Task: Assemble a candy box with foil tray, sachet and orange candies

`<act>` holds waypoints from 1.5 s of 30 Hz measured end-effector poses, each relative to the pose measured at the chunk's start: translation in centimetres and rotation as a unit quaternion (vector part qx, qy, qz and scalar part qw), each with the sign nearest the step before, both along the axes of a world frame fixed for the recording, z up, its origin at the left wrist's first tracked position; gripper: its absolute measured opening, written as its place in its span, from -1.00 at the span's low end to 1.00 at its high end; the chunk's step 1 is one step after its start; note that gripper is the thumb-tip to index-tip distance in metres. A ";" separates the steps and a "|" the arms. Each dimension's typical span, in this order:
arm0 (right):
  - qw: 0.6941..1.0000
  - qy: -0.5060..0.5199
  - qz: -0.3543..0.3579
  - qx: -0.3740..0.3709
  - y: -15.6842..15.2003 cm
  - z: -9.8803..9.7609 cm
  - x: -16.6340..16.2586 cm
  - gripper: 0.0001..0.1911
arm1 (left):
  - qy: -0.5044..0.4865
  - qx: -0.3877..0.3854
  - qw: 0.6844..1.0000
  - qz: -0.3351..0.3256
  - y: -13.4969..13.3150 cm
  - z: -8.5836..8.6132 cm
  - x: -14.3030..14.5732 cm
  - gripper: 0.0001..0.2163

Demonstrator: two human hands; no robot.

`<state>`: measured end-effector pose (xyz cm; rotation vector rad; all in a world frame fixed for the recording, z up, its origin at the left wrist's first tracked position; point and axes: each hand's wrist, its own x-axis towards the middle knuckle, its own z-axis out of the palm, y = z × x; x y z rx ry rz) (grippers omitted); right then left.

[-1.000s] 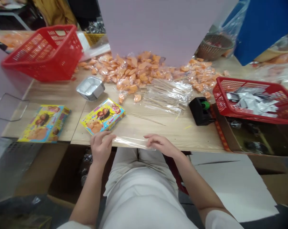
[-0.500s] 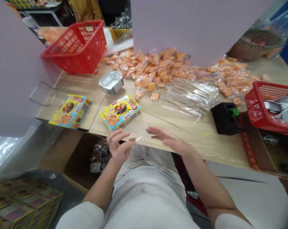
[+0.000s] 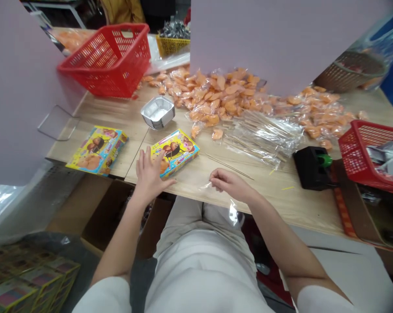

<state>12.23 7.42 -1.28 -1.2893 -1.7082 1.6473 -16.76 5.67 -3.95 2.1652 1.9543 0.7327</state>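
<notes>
My left hand point(image 3: 150, 176) is open, its fingers spread over the near left end of a colourful yellow toy box point(image 3: 181, 152). Whether the fingertips touch the box I cannot tell. My right hand point(image 3: 227, 182) is closed in a pinch above the table's front edge. From it hangs a piece of clear plastic film point(image 3: 232, 211), mostly visible by its glints. Two thin wooden sticks point(image 3: 230, 166) lie just beyond the right hand. A second yellow box point(image 3: 97, 150) lies farther left, and a stack of foil trays point(image 3: 157, 112) stands behind the boxes.
Bagged orange pieces point(image 3: 229, 93) form a heap along the back, with bagged wooden sticks point(image 3: 264, 134) before it. A black tape dispenser point(image 3: 308, 169) and a red basket point(image 3: 362, 161) stand right. Another red basket point(image 3: 118, 74) is back left. An open carton point(image 3: 101, 213) sits below the table edge.
My left hand has moved left and forward onto the near box. My right hand has closed from outstretched fingers and now has the clear film, which was near the left fingertips.
</notes>
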 end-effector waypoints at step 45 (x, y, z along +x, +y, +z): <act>0.850 -0.404 -0.042 0.335 2.1 -7.4 -9.9 -0.72 | 0.012 -0.084 0.996 -0.006 2.7 -0.7 -2.8 -0.18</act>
